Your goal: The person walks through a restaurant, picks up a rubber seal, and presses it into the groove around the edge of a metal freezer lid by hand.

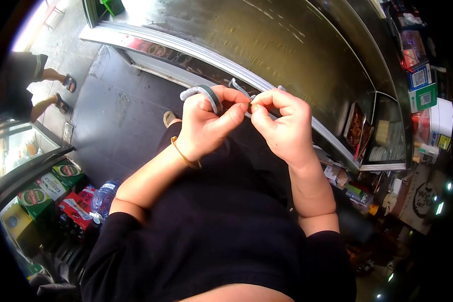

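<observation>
My left hand (205, 123) and my right hand (282, 123) meet in front of my body, thumbs and forefingers pinched together. Between the fingertips is a small dark thing (249, 105), too small to make out. A band of grey, soft-looking material with a dark green strip (209, 95) curves over the fingers of my left hand. Grey material (235, 86) also shows behind the fingertips, largely hidden by them. Around my left wrist sits a gold-coloured bangle (180, 153).
A metal-framed counter (267, 35) runs ahead and to the right, with a tray of brown food (357, 126) in it. Boxes (68, 171) and a large water bottle (105, 196) are at left. A person's sandalled feet (65, 93) show upper left.
</observation>
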`<state>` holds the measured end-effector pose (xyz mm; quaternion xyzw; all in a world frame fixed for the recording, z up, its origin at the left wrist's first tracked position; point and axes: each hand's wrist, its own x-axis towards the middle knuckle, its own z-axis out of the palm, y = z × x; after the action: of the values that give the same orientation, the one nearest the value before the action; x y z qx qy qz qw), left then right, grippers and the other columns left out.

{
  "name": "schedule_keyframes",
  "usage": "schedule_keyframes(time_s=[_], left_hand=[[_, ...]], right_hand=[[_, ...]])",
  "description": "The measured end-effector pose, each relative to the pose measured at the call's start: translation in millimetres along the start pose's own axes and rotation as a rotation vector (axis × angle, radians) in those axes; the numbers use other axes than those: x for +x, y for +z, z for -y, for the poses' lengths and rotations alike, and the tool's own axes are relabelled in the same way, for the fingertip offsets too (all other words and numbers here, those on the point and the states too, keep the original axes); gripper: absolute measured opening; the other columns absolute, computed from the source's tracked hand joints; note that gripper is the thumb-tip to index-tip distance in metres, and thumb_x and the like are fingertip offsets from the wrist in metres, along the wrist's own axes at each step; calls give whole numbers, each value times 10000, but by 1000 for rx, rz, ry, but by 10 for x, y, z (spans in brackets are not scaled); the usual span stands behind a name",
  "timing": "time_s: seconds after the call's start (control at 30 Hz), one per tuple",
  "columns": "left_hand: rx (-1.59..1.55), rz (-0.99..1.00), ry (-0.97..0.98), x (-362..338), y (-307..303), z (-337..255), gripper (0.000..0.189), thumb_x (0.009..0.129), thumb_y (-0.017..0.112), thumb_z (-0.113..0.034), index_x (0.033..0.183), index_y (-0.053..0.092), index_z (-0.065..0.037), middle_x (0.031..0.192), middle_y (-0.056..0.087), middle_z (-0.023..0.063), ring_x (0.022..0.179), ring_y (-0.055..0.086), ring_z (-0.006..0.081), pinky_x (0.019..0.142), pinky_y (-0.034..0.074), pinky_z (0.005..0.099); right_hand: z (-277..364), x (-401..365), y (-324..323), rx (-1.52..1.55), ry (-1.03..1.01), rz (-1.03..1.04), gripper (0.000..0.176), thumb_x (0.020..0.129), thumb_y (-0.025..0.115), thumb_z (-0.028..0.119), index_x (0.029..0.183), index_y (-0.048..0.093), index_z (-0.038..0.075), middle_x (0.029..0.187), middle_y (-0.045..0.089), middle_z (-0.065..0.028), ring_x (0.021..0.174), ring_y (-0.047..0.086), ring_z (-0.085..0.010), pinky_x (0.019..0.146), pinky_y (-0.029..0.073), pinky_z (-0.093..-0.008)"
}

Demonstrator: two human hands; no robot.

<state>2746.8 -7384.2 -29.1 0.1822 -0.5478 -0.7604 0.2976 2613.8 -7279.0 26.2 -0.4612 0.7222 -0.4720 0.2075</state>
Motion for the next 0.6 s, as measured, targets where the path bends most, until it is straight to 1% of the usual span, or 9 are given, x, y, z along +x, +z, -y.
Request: schedule_keyframes(time_s=[0.13, 0.23, 0.43, 0.57, 0.6], left_hand=[[-127, 11, -74, 9, -25, 68, 114, 921, 693, -45, 1003, 698, 34, 913, 717, 44, 811, 648, 80, 716, 525, 232], [-183, 5, -92, 16, -24, 103, 116, 923, 688, -44, 1009, 697, 34, 921, 718, 48, 817, 652, 84, 723, 529, 233], [-228, 30, -145, 36, -39, 82, 131, 921, 688, -42, 1030, 696, 31, 923, 718, 46, 823, 660, 87, 740, 535, 232], [-214, 52, -86, 30, -8, 90, 151, 917, 695, -43, 1049, 689, 31, 920, 714, 38, 821, 649, 74, 739, 530, 226], [-189, 58, -89, 32, -14, 102, 157, 916, 700, -46, 1052, 688, 30, 920, 713, 35, 819, 644, 70, 738, 528, 224]], right_hand=[[25, 13, 1, 17, 27, 17, 28, 828, 685, -25, 840, 674, -1, 732, 680, -53, 645, 618, -90, 593, 506, -252], [47, 31, 3, 9, 36, 23, 24, 833, 684, -22, 836, 675, 1, 735, 684, -54, 657, 629, -95, 604, 515, -258], [47, 33, -20, 0, 43, 16, 25, 831, 698, -11, 835, 679, 4, 746, 696, -58, 668, 654, -113, 614, 526, -271], [16, 25, -21, -61, 7, -9, 34, 813, 704, -10, 824, 679, 11, 745, 699, -77, 640, 663, -153, 602, 524, -285], [25, 20, -24, -105, -10, 3, 38, 812, 695, -25, 826, 670, 0, 752, 693, -66, 669, 655, -137, 635, 521, -273]])
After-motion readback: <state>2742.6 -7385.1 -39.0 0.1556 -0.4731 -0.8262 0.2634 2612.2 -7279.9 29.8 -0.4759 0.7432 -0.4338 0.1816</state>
